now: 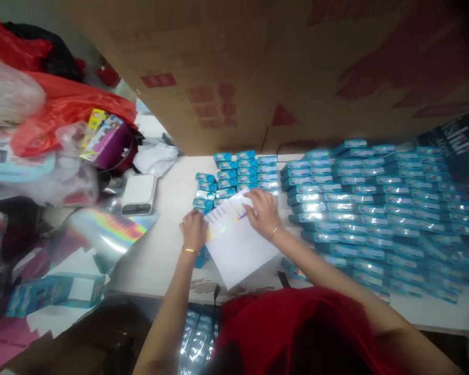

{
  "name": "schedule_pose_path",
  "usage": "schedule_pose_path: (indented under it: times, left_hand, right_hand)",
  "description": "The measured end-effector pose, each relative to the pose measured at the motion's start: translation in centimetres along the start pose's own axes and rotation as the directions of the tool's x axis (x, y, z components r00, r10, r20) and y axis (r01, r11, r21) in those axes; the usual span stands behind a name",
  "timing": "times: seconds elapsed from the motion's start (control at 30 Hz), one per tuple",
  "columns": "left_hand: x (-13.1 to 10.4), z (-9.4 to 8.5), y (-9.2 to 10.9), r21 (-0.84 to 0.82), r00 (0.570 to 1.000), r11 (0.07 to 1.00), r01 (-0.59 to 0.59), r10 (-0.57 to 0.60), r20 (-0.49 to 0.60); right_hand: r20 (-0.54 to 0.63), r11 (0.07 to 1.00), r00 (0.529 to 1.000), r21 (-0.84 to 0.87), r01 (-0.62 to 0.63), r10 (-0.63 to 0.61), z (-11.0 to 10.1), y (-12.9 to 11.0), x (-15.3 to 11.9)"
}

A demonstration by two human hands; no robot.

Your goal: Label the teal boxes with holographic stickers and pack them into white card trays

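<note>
A white sheet of paper (244, 255) hangs tilted in front of me, its upper part carrying a printed band with dark lines and shiny yellow and purple patches. My left hand (194, 230), with a thin gold bracelet at the wrist, has its fingers curled at the sheet's left corner. At the upper right edge, my right hand (264, 212) pinches the sheet between thumb and fingers. Small blue boxes (247, 171) stand in rows just beyond the sheet, which covers part of them.
Many more blue boxes (369, 208) fill the table's right side. A large cardboard carton (234, 62) walls off the back. To the left lie a white device (139, 192), a holographic sheet (109, 229), red plastic bags (70, 107) and an open blue carton (58, 291).
</note>
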State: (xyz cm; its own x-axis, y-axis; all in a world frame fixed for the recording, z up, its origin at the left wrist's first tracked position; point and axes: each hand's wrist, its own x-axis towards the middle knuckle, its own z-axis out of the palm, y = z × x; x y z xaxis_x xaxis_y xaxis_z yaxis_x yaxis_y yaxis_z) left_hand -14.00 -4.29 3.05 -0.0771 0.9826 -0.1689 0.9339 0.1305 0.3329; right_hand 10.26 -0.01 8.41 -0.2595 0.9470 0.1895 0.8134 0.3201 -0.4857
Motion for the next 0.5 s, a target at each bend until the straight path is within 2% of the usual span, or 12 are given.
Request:
schedule_pose_path:
  times: [0.07,0.13,0.2,0.27,0.33,0.4,0.5]
  left_hand:
    - [-0.8,-0.8,0.7,-0.189,0.998,0.981,-0.052,0.055,0.013]
    - [-1.1,-2.4,1.5,-0.369,0.988,0.920,-0.133,0.152,0.023]
    - [-1.4,-4.2,2.2,-0.436,0.975,0.875,-0.209,0.221,-0.024]
    - [-1.7,-5.7,2.9,-0.355,0.961,0.893,-0.278,0.259,-0.102]
    - [-2.1,-6.7,3.5,-0.196,0.936,0.922,-0.334,0.301,-0.179]
    - [-2.5,-7.1,4.1,-0.053,0.909,0.929,-0.367,0.346,-0.234]
    - [-3.0,-7.0,4.8,0.056,0.862,0.905,-0.422,0.419,-0.286]
  right_hand:
    - [0.084,0.992,0.989,0.012,0.122,-0.123,1.2,-2.4,0.4]
    - [0.191,0.976,0.957,0.040,0.215,-0.219,2.1,-4.1,0.9]
    - [0.287,0.969,0.925,0.072,0.237,-0.247,2.4,-5.1,1.3]
    - [0.333,0.975,0.916,0.083,0.207,-0.223,1.9,-5.6,1.7]
    - [0.339,0.985,0.925,0.074,0.153,-0.169,0.7,-5.7,2.0]
    - [0.356,0.993,0.928,0.064,0.096,-0.112,-0.6,-5.9,2.2]
    - [0.402,0.999,0.915,0.044,0.025,-0.041,-2.3,-6.3,2.4]
